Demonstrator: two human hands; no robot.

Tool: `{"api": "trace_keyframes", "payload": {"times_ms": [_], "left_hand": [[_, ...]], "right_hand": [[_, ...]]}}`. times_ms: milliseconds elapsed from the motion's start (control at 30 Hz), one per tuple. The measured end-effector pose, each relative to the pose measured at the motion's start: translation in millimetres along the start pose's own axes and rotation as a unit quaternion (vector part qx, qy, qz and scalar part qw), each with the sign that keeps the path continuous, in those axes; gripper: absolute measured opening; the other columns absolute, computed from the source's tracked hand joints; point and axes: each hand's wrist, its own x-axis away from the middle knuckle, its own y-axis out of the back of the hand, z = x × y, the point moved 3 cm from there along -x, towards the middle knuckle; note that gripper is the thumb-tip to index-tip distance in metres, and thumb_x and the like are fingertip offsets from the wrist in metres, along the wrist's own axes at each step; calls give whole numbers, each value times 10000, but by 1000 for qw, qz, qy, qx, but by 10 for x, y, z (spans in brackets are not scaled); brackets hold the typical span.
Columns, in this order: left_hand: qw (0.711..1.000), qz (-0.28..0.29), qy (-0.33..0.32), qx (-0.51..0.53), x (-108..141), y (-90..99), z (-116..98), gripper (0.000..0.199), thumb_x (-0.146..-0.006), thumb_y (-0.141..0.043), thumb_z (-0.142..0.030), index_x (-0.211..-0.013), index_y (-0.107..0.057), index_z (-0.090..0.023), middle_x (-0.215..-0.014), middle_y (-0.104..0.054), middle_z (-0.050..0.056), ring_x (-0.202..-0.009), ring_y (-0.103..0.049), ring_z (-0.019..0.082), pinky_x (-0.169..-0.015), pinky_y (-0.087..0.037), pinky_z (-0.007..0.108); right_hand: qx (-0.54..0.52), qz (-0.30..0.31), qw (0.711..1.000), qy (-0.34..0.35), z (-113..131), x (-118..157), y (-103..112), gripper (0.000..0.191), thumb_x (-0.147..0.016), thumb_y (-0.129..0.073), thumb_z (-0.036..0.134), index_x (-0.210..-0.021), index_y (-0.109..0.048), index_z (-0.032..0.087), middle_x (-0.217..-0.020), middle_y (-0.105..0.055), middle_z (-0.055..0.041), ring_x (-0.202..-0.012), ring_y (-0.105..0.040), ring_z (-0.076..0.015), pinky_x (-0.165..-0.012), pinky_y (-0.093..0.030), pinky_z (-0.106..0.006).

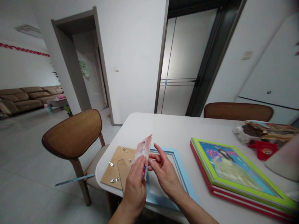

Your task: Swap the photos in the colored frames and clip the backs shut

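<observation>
My left hand [135,183] is closed on a picture print [144,146] with pink colours, which it tilts up nearly on edge above the table. At the print's right edge is my right hand [163,171], with the index finger stretched out and the other fingers bent. Whether those fingertips touch the print is hard to see. Below both hands lies a light blue picture frame [187,180]. A brown backing board [109,175] with metal clips and a stand flap lies to its left, partly under my left hand.
On the right of the white table [158,124] a lime-green framed picture [233,168] lies on a red frame [205,174]. Behind it are a red packet [265,150] and crumpled wrapping. A wooden chair [74,137] stands left, with a thin patterned strip [72,180] at its seat.
</observation>
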Motion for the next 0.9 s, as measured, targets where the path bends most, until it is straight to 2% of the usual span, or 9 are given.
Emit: {"api": "trace_keyframes", "payload": {"times_ms": [67,133,300,400,533,633,733,800,900], "left_hand": [[991,-77,52,99,-67,21,-96,383,-782,-372,-156,-1155,-455,-183,-1210,-481,60,-1141,-393,193,-987,-275,372],[965,-121,121,201,-85,-12,-173,350,-805,-381,-223,-1137,-469,-160,-1177,-510,69,-1134,-403,199,-976,-293,349],[893,-83,246,368,-7,-222,-116,476,-733,-464,-254,-1180,-399,-105,-1148,-524,122,-1099,-444,228,-899,-382,328],[928,-54,245,276,62,-228,49,519,-673,-501,-181,-1176,-396,-103,-1221,-450,138,-1124,-414,221,-951,-320,343],[981,62,154,101,164,-246,123,442,-669,-487,-129,-1111,-482,-138,-1198,-478,118,-1126,-405,225,-981,-281,389],[991,111,66,31,230,-283,77,436,-680,-475,-121,-1114,-481,-154,-1207,-472,118,-1135,-395,232,-984,-268,441],[988,149,32,-26,243,-305,32,416,-696,-473,-138,-1112,-482,-140,-1206,-471,138,-1138,-393,248,-985,-235,493],[982,176,32,-52,227,-316,6,395,-707,-468,-148,-1101,-497,-128,-1195,-479,151,-1130,-404,258,-980,-239,498],[976,198,34,-80,194,-338,-42,375,-704,-473,-150,-1073,-527,-106,-1164,-504,169,-1112,-423,282,-971,-254,502]], "right_hand": [[32,-16,999,-27,2,36,63,563,-752,-422,380,-1251,-273,165,-1097,-521,-115,-886,-556,-164,-716,-460,-288],[46,-39,994,-96,-95,68,161,557,-768,-378,393,-1261,-263,162,-1099,-533,-127,-881,-572,-179,-697,-470,-299],[-10,-77,986,-144,-262,81,532,597,-759,-359,288,-1299,-143,152,-797,-649,-69,-603,-613,-172,-511,-468,-273],[61,-85,980,-170,-268,67,792,621,-719,-377,224,-1289,-169,93,-691,-641,-47,-501,-583,-156,-457,-442,-254],[183,-85,965,-169,-275,44,948,580,-704,-361,201,-1257,-258,60,-573,-598,-1,-433,-536,-133,-419,-403,-225],[242,-81,956,-148,-325,-2,938,563,-709,-337,212,-1244,-283,45,-579,-603,-2,-462,-547,-137,-437,-403,-223],[322,-67,938,-110,-339,-57,914,514,-709,-322,211,-1200,-366,65,-717,-643,-47,-585,-587,-156,-523,-425,-239],[415,-49,906,-70,-301,-71,889,449,-709,-329,196,-1129,-450,93,-838,-641,-83,-692,-592,-171,-609,-422,-253],[562,-23,826,-39,-243,-42,841,344,-731,-360,227,-1015,-526,127,-853,-609,-110,-753,-570,-206,-648,-401,-289]]}}
